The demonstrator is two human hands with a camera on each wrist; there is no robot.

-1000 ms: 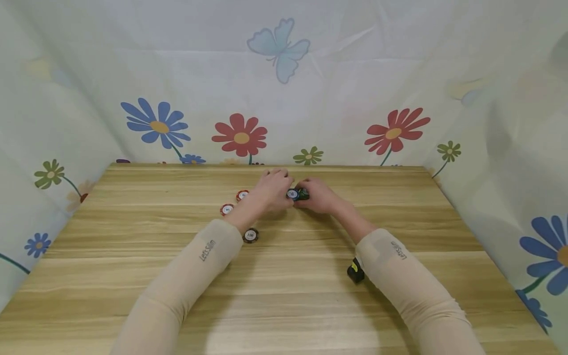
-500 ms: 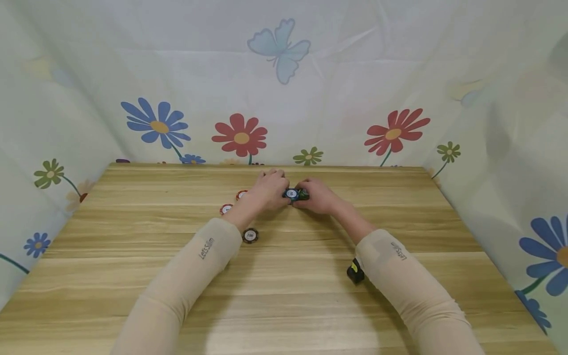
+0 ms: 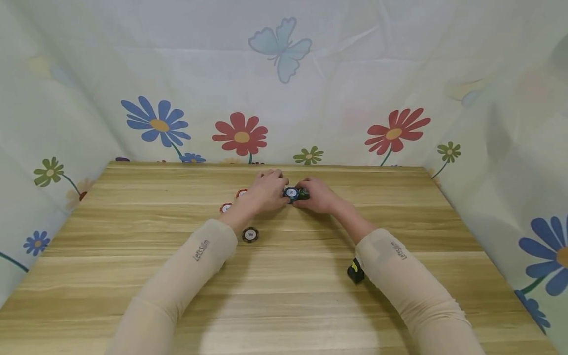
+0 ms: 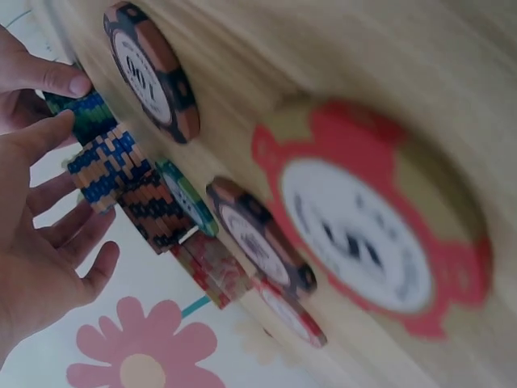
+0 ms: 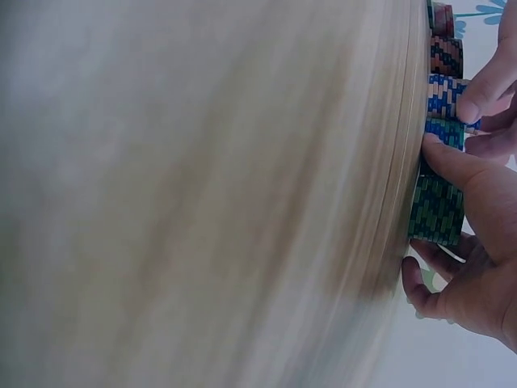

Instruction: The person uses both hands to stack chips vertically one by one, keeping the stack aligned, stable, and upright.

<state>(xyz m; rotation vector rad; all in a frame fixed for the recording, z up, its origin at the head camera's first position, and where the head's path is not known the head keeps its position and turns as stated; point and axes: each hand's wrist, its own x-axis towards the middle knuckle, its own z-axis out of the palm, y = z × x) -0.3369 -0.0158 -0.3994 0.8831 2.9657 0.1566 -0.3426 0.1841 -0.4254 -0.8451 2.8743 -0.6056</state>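
Poker chips stand in a row of stacks near the table's far edge. In the head view my left hand (image 3: pixel 268 192) holds the blue stack (image 3: pixel 291 193) by its side, thumb on the near face. From the right, my right hand (image 3: pixel 320 196) grips the green stacks (image 5: pixel 437 212), its thumb pressing their near side and its fingers behind. Farther left in the row come a brown stack (image 4: pixel 153 210) and a red stack (image 4: pixel 212 271), which my left hand hides from the head view. The hands almost meet at the blue chips.
Loose chips lie flat nearer me: a black-and-brown 100 chip (image 3: pixel 250 234), red chips (image 3: pixel 226 208) partly behind my left forearm, and a green chip (image 4: pixel 187 198). A small black object with a yellow label (image 3: pixel 355 271) sits beside my right sleeve. Flowered cloth surrounds the table.
My left hand has shifted slightly left, uncovering more of the blue stack's top chip. The left forearm has moved away from the 100 chip. My right hand stays in place.
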